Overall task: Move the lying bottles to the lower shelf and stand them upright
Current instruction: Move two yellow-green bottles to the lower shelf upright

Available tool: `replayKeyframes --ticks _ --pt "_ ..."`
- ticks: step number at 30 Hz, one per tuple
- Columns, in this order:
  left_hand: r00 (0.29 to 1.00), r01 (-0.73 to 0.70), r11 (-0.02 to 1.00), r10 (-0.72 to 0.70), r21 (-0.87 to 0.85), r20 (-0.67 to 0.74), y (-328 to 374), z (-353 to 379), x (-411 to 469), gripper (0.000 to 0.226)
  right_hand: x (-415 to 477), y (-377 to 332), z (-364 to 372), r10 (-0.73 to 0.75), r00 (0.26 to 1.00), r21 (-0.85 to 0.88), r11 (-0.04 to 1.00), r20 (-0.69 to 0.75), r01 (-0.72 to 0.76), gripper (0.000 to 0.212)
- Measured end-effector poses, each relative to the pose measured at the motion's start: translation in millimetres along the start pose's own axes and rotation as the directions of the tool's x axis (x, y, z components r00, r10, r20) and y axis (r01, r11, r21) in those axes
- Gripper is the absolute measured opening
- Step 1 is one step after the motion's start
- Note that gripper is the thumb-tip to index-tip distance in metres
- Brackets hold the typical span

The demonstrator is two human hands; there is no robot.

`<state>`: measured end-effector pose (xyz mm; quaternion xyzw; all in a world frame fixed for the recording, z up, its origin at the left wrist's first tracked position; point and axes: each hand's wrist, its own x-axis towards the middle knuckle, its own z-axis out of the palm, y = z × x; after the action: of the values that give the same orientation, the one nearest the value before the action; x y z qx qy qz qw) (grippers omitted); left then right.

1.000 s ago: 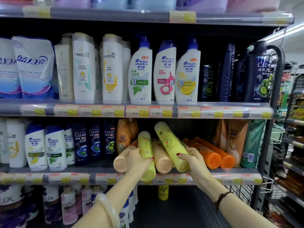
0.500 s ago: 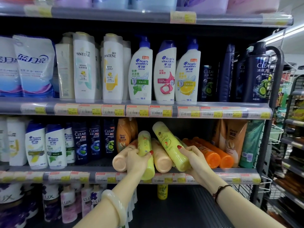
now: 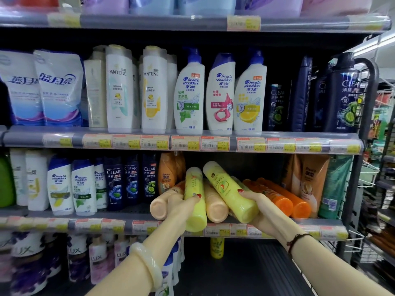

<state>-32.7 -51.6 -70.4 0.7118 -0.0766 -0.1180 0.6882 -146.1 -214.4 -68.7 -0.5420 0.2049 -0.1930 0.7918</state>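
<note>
The left hand (image 3: 181, 207) was wrapped around a yellow bottle (image 3: 194, 197), whose long axis ran nearly front to back, base toward the camera and jutting past the middle shelf (image 3: 277, 228) edge, top pointing into the shelf. The right hand (image 3: 259, 212) was curled under and around a 2nd yellow bottle (image 3: 229, 190), which slanted, base down-right toward the camera, cap end up-left and raised. Between and beside them 2 peach bottles (image 3: 214, 202) lay base-forward; to the right 2 orange bottles (image 3: 277, 198) lay the same way. On the lower shelf (image 3: 245, 272) 1 small yellow bottle (image 3: 217, 247) stood upright, with Lux bottles (image 3: 97, 258) at its left.
</note>
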Motion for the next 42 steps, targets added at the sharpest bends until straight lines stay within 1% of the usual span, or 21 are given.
replayKeyframes --ticks 4,8,12,13,16,19,21,24,26,28,29,32,35,37,38,40,42 --pt "0.997 0.053 0.996 -0.049 -0.066 0.058 2.2 -3.1 5.4 0.054 -2.5 2.1 -1.1 0.025 0.998 0.089 0.996 0.055 -0.030 0.055" --pt "0.987 0.105 0.988 -0.089 -0.117 0.135 2.8 -7.9 11.5 0.067 -5.1 4.6 -1.0 0.022 0.992 0.175 0.984 0.126 -0.044 0.054" --pt "0.966 0.158 0.969 -0.112 -0.190 0.233 8.3 -12.1 12.1 0.068 -10.9 6.2 -1.7 0.018 0.988 0.215 0.975 0.153 -0.051 0.051" --pt "0.960 0.170 0.964 -0.115 -0.205 0.255 9.5 -12.5 12.6 0.068 -12.5 6.1 -2.0 0.018 0.987 0.212 0.976 0.159 -0.051 0.053" --pt "0.943 0.195 0.950 -0.113 -0.244 0.312 11.7 -15.0 12.0 0.069 -13.7 6.6 -2.0 0.035 0.987 0.140 0.988 0.159 -0.058 0.066" --pt "0.924 0.222 0.932 -0.107 -0.286 0.367 9.7 -17.1 9.6 0.072 -17.4 9.0 -1.0 0.045 0.984 0.088 0.994 0.175 -0.062 0.069" --pt "0.904 0.248 0.920 -0.107 -0.302 0.415 7.8 -17.7 4.4 0.070 -18.8 12.6 -1.8 0.041 0.981 0.053 0.997 0.189 -0.052 0.076" --pt "0.864 0.285 0.908 -0.105 -0.308 0.492 6.8 -18.5 -3.4 0.062 -23.9 13.4 1.9 0.039 0.983 -0.024 0.999 0.177 -0.035 0.069" --pt "0.835 0.289 0.917 -0.103 -0.273 0.540 6.2 -19.5 -7.7 0.053 -26.6 14.0 6.0 0.038 0.981 -0.041 0.999 0.192 -0.031 0.061" --pt "0.810 0.279 0.931 -0.095 -0.238 0.579 4.6 -20.1 -11.1 0.047 -29.7 14.7 10.5 0.014 0.980 -0.034 0.999 0.198 -0.007 0.054" --pt "0.798 0.273 0.935 -0.090 -0.225 0.595 3.6 -20.6 -12.2 0.048 -29.8 15.3 11.5 -0.005 0.980 -0.029 1.000 0.199 0.011 0.055" --pt "0.773 0.247 0.950 -0.074 -0.192 0.630 0.8 -23.5 -16.2 0.056 -35.5 18.4 14.1 -0.047 0.980 -0.057 0.997 0.194 0.059 0.060" --pt "0.769 0.168 0.971 -0.022 -0.169 0.639 -3.6 -27.7 -16.9 0.061 -44.6 21.2 16.8 -0.056 0.979 -0.079 0.994 0.195 0.073 0.053" --pt "0.769 0.122 0.979 0.011 -0.164 0.639 -7.1 -30.6 -16.0 0.066 -46.3 25.0 15.6 -0.054 0.977 -0.079 0.994 0.208 0.072 0.053" --pt "0.772 0.103 0.982 0.024 -0.161 0.635 -7.9 -32.1 -16.0 0.070 -46.4 26.8 14.7 -0.056 0.975 -0.085 0.994 0.213 0.075 0.057" --pt "0.773 0.046 0.990 0.052 -0.137 0.632 -9.3 -35.1 -17.8 0.075 -44.2 32.1 11.5 -0.063 0.972 -0.111 0.990 0.228 0.090 0.071" --pt "0.760 -0.020 0.995 0.078 -0.097 0.645 -12.1 -37.9 -19.6 0.072 -44.0 34.7 9.9 -0.069 0.961 -0.156 0.981 0.266 0.114 0.080"
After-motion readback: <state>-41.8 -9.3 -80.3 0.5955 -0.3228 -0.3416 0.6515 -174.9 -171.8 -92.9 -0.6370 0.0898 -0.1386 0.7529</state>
